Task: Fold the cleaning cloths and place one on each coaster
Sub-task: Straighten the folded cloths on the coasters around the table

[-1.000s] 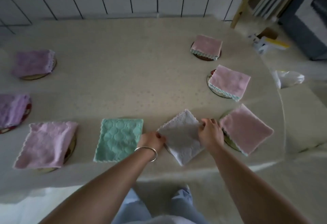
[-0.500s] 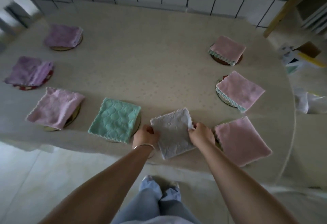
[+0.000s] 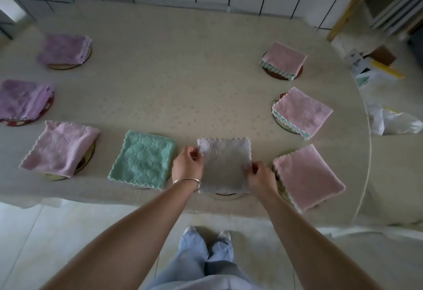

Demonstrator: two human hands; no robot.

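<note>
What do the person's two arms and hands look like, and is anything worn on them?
Both forearms are bare, with no sleeves in view. The left hand has a thin silver bangle around the wrist. The right hand shows no ring, watch or glove. No markings can be seen on either arm.

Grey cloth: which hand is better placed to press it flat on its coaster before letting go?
Probably the right hand. Its fingers pinch the grey cloth at mid-edge, near the coaster peeking out below. The left hand grips nearer the far corner.
</note>
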